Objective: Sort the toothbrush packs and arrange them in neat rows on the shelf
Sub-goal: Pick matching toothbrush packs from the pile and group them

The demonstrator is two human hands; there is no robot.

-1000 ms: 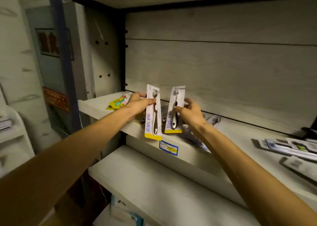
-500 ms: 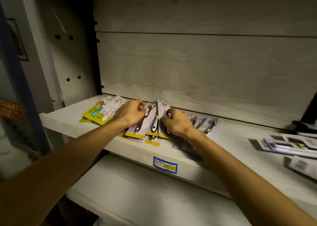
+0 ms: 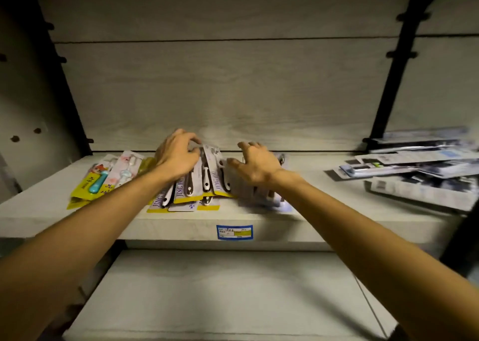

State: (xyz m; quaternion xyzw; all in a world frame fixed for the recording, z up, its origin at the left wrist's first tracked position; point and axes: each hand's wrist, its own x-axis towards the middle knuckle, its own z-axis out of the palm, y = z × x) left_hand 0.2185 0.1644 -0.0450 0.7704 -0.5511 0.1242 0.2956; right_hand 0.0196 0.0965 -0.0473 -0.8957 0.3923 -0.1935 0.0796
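Several white toothbrush packs with yellow bottom edges (image 3: 207,185) lie overlapped in the middle of the pale wooden shelf (image 3: 337,212). My left hand (image 3: 178,156) arches over their left side, its curled fingers and thumb pinching the top edge of one pack. My right hand (image 3: 255,168) rests with spread fingers on a stack of greyish packs (image 3: 259,198) just right of them. Yellow children's toothbrush packs (image 3: 103,182) lie further left, apart from both hands.
A loose heap of dark and white long packs (image 3: 414,174) covers the shelf's right end. A blue and yellow price label (image 3: 234,231) is stuck on the shelf's front edge. A lower shelf board (image 3: 220,289) juts out below. Black uprights stand left and right.
The two packs that I held upright a second ago now lie on the pile. My right hand has let go and spread its fingers. The view has swung to face the shelf squarely.
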